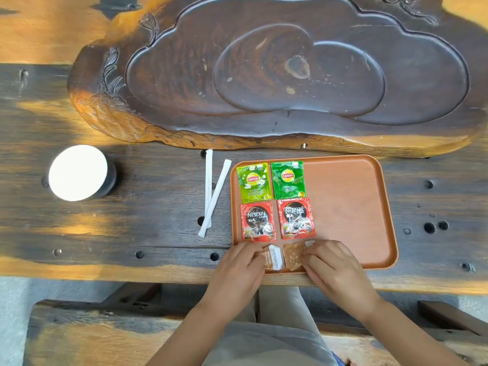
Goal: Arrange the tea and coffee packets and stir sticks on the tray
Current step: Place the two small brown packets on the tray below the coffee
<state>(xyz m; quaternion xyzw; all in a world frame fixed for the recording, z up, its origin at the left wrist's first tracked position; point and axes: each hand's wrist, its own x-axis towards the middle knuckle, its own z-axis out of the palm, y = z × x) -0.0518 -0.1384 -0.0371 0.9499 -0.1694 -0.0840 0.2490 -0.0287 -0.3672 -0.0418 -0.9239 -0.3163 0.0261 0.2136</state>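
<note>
An orange tray (348, 207) lies on the wooden table. In its left half sit two green Lipton tea packets (254, 182) (288, 179) side by side, with two red Nescafe coffee packets (258, 221) (296, 218) below them. At the tray's near edge lie two brownish packets (272, 258) (292, 256). My left hand (239, 270) pinches the left one; my right hand (335, 265) pinches the right one. Two white paper-wrapped stir sticks (208, 186) (215, 198) lie on the table just left of the tray, crossing at their near ends.
A large carved dark wooden tea board (277, 75) fills the far side of the table. A white round lid on a dark base (78, 173) stands at the left. A wooden bench (105, 334) and my lap lie below the table's near edge.
</note>
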